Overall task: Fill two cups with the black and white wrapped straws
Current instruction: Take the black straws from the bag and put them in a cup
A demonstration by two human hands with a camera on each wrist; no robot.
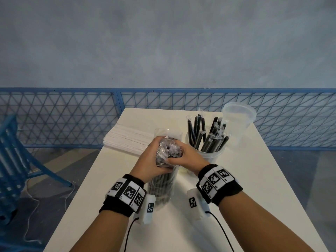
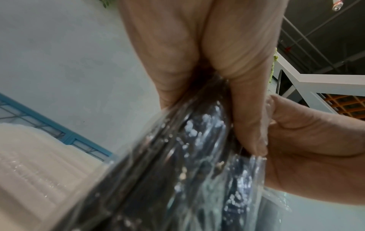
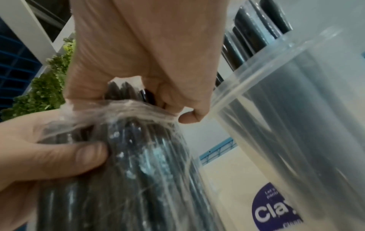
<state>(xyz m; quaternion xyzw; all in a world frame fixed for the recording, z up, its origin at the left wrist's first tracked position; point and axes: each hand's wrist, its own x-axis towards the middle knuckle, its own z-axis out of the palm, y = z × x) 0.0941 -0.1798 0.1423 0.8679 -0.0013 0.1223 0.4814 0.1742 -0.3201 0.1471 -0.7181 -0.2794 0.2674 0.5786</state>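
Left hand (image 1: 145, 166) – fingers curled round clear bag of black straws (image 1: 162, 180) standing on white surface (image 1: 254, 197) | right hand (image 1: 187, 157) – fingers pinching straw tips at bag mouth | cup (image 1: 209, 153) part-filled with black straws just right of bag | empty cup (image 1: 238, 117) behind it | white wrapped straws (image 1: 127, 139) stacked left

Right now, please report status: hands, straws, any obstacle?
Left hand and right hand both grip the bag of black straws. One cup holds black straws; empty cup behind. No obstacle seen.
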